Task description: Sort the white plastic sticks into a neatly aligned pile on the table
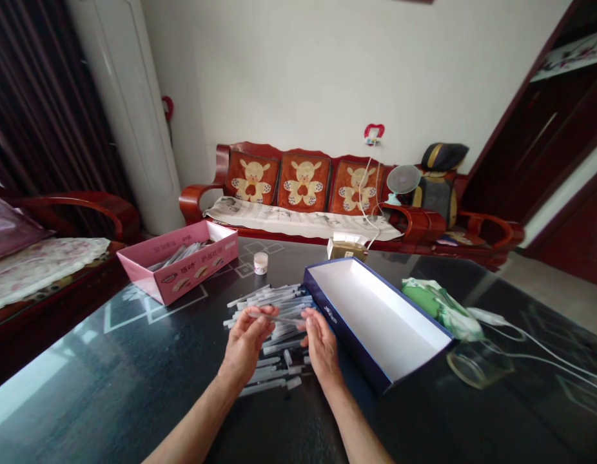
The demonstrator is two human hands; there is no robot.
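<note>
Two bare hands hover over the worktop (414, 425), and one thin clear plastic tube (279, 318) spans the gap between them, its long axis running almost level from the left hand (245, 341) toward the right hand (322, 351). The left hand has the firmer hold: its fingers (260, 316) curl inward and pinch the tube near one end. The right hand is more open, with its fingers (308, 322) loosely extended toward the far end, though from here I cannot tell whether they touch it. The tube looks slim, straight and see-through; its ends are too small to make out. Beneath the hands spreads a loose pile of similar tubes (283, 299), lying at mixed angles. Just right of the pile stands an open blue box (342, 335) with a white inside. Farther left, a pink box (182, 274) holds more tubes, and a small white jar (260, 263) stands behind the pile.
</note>
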